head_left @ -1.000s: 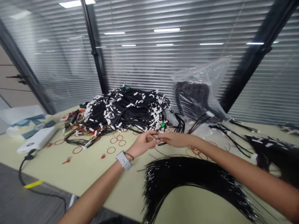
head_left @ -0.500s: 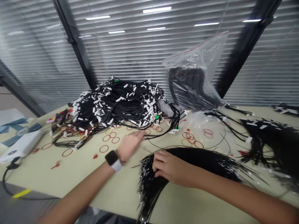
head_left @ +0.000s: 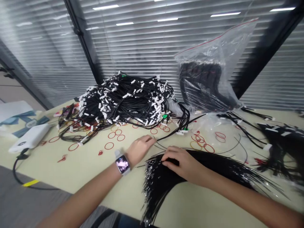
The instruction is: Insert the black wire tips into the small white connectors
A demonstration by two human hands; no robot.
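Observation:
My left hand (head_left: pixel 140 148), with a white smartwatch (head_left: pixel 122 164) on its wrist, rests on the pale green table (head_left: pixel 78 171). Its fingers are curled together at a thin black wire near some red rubber bands (head_left: pixel 117 137). My right hand (head_left: pixel 181 161) lies on a fanned bundle of loose black wires (head_left: pixel 190 174), fingertips pressed together into the strands near their bare ends. Behind both hands sits a big heap of coiled black cables with white tags (head_left: pixel 123 103).
A clear plastic bag holding black cables (head_left: pixel 209 76) stands at the back right. More tagged black cables (head_left: pixel 280 142) lie at the right. A white power bank (head_left: pixel 29 137) with a black cord sits at the left edge. Blinds on glass close the back.
Both hands came back from the cable heap, where they met a second ago. My right hand dropped onto the loose wire bundle. My left hand settled on the table beside it.

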